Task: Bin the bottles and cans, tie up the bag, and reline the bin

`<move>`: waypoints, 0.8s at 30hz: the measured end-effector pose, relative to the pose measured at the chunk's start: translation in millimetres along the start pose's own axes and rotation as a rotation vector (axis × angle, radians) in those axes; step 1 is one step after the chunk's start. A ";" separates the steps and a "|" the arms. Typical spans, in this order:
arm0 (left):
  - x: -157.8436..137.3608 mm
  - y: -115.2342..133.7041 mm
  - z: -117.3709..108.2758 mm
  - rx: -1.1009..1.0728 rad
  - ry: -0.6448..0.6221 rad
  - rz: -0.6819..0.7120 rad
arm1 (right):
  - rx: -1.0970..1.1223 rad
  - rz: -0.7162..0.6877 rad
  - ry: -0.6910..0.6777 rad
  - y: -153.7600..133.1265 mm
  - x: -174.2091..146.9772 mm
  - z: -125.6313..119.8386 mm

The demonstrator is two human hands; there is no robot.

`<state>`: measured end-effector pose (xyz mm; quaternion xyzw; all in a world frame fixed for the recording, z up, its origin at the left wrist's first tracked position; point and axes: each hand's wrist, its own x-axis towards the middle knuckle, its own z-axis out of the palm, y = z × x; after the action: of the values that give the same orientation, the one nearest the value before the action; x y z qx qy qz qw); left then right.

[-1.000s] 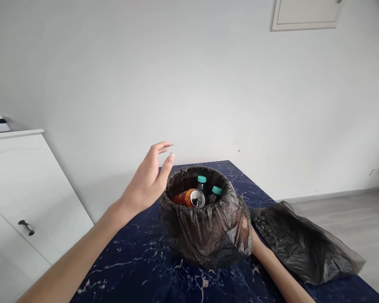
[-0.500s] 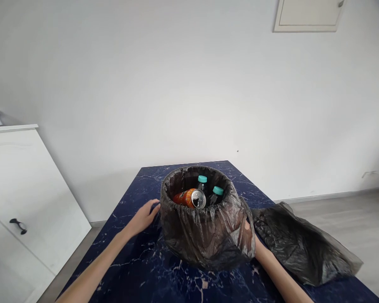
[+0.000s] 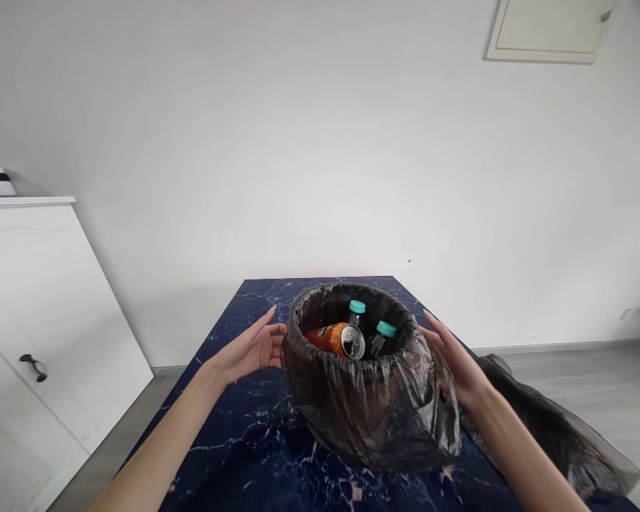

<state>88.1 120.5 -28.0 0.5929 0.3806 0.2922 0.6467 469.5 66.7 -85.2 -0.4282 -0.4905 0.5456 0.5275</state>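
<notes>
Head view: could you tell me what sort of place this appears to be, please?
Probably a room in a home: a lined bin holding drink containers stands on a blue marbled table, beside a white cabinet and a plain wall.

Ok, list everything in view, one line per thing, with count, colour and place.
bin: one, lined with a dark bag, middle of the table
can: one, orange, lying inside the bin
bottles: two, dark with teal caps, inside the bin
loose bag: one, dark, right of the bin
table: one, navy marble pattern
cabinet: one, white, at left
wall panel: one, white, top right
left hand: open, at the bin's left side
right hand: open, at the bin's right side
</notes>
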 end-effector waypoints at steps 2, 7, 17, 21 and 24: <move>-3.2 12.1 -3.2 -0.038 0.031 0.069 | 0.105 -0.029 0.014 -21.1 2.4 -1.6; -5.0 50.3 -0.9 -0.063 0.223 0.247 | 0.284 -0.105 0.191 -67.5 11.4 4.0; -3.8 111.5 40.5 -0.191 0.485 0.572 | 0.166 -0.467 0.344 -117.5 22.9 38.6; -7.1 114.0 47.9 -0.244 0.568 0.712 | 0.204 -0.553 0.438 -126.7 20.0 39.0; -11.3 113.3 50.6 -0.305 0.639 0.798 | 0.218 -0.618 0.587 -133.2 12.7 38.5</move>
<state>132.8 97.9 86.1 0.4721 0.2568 0.7336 0.4160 451.4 71.1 52.8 -0.3403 -0.3644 0.2659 0.8250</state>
